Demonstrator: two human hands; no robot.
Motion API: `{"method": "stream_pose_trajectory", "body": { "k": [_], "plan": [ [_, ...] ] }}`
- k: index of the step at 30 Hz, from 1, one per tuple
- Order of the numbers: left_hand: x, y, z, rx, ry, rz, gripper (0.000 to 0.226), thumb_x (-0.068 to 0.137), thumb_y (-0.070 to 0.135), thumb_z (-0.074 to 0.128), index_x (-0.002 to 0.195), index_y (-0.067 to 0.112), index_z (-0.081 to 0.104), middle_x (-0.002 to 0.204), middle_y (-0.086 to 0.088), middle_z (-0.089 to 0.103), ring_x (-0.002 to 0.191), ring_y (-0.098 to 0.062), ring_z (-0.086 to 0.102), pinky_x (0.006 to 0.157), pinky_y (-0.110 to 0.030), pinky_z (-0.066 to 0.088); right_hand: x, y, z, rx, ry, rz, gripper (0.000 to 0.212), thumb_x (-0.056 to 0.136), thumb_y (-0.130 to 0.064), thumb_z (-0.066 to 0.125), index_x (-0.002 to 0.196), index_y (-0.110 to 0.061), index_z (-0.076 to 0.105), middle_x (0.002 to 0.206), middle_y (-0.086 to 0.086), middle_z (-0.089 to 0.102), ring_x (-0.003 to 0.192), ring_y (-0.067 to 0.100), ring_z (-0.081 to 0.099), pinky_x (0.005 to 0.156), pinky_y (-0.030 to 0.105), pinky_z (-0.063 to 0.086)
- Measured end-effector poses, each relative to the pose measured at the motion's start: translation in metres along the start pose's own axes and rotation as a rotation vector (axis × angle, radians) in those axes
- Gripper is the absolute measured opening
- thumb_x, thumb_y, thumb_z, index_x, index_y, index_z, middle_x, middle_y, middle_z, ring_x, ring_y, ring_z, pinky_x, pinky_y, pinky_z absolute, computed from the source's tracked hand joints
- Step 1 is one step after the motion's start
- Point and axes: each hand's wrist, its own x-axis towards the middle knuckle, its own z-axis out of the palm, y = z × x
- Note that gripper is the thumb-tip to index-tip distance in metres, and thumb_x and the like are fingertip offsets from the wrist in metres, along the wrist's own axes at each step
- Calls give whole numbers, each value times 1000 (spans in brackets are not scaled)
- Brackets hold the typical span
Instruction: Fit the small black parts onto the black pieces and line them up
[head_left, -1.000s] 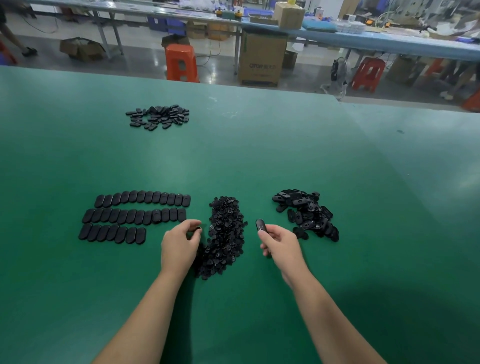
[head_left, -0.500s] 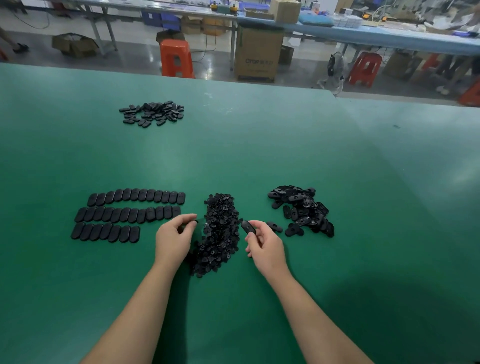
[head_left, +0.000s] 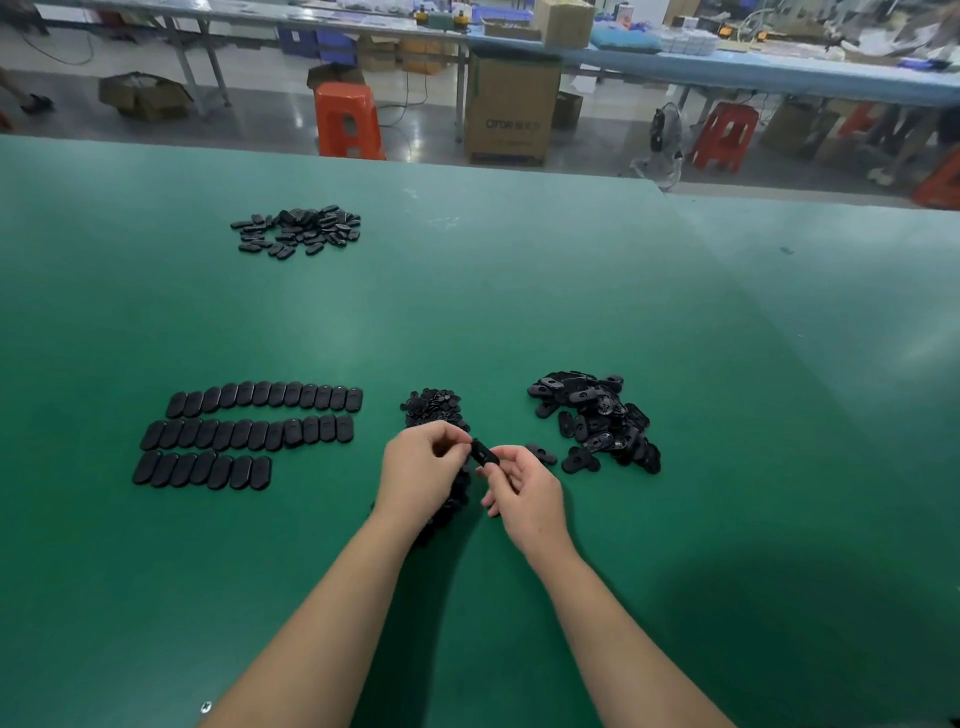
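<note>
right hand pinching black piece, left hand

Counter: green matted surface — fills most of the view.
Floor: grey, glossy, beyond the counter's far edge.
Stools: one orange stool at centre-left; one red stool to the right.
Cardboard box: tall, printed lettering, stands on the floor between the two stools.
Fan: small, on the floor just left of the red stool.
Far bench: long, blue-topped — loaded with boxes and clutter too small to identify.
</note>
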Motion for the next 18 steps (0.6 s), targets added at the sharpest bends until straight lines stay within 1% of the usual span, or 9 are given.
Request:
{"method": "stream_pose_trajectory", "body": {
  "k": [1, 3, 4, 6, 7, 9, 11, 13, 18],
  "plan": [
    [-1, 4, 4, 46, -12, 20, 16, 85, 17, 73, 78, 31, 73, 71, 19, 70, 67, 6, 62, 65, -12, 46, 1, 0, 0, 1, 3, 1, 21, 98, -8, 61, 98, -29, 62, 85, -1, 74, 57, 9, 63, 53, 25, 54],
    [-3, 9, 10, 104, -33, 37, 13, 85, 17, 70, 80, 28, 74, 74, 16, 72, 73, -2, 66, 76, -27, 54, 1, 1, 0, 3, 2, 9, 20, 98, -8, 61, 98, -29, 62, 88, -3, 75, 57, 9, 64, 52, 25, 53],
    [-4, 10, 12, 127, -44, 40, 11, 86, 17, 69, 82, 26, 75, 75, 15, 72, 75, -5, 67, 82, -31, 54, 2, 2, -1, 6, 1, 14, 20, 98, -8, 61, 98, -28, 63, 88, -3, 75, 57, 10, 65, 53, 25, 54],
    [-5, 11, 15, 156, -54, 41, 10, 86, 18, 68, 83, 25, 74, 74, 15, 71, 75, -6, 66, 90, -38, 52, 2, 3, -1, 8, 2, 23, 20, 98, -9, 61, 98, -28, 64, 89, -5, 76, 56, 11, 66, 54, 26, 54],
    [-5, 11, 16, 160, -53, 41, 10, 86, 19, 68, 83, 26, 74, 73, 15, 70, 73, -4, 64, 90, -38, 52, 2, 3, -1, 6, 3, 24, 20, 98, -9, 61, 98, -28, 64, 89, -7, 76, 56, 12, 66, 54, 26, 54],
    [-4, 10, 17, 162, -49, 43, 11, 85, 18, 69, 81, 27, 71, 71, 16, 68, 69, 1, 60, 84, -33, 52, 2, 4, 0, 6, 5, 19, 20, 98, -9, 61, 98, -29, 65, 88, -9, 76, 54, 12, 65, 53, 26, 54],
    [-4, 10, 18, 169, -41, 45, 13, 85, 17, 69, 79, 28, 68, 70, 14, 66, 66, 1, 57, 74, -28, 48, 3, 4, 0, 10, 8, 17, 22, 98, -9, 60, 97, -30, 65, 87, -10, 76, 53, 11, 64, 52, 25, 53],
    [-3, 10, 18, 168, -34, 42, 12, 86, 17, 70, 79, 26, 68, 71, 13, 66, 67, 0, 57, 69, -24, 44, 2, 4, 0, 7, 7, 21, 23, 98, -9, 60, 96, -31, 64, 87, -10, 77, 53, 11, 64, 52, 25, 53],
    [-2, 8, 19, 130, -32, 28, 9, 86, 14, 70, 85, 23, 71, 75, 14, 69, 73, 1, 62, 70, -19, 45, 2, 3, 0, 12, 13, 31, 15, 98, -8, 60, 104, -21, 65, 92, -4, 76, 53, 7, 63, 51, 22, 51]
  ]
}}
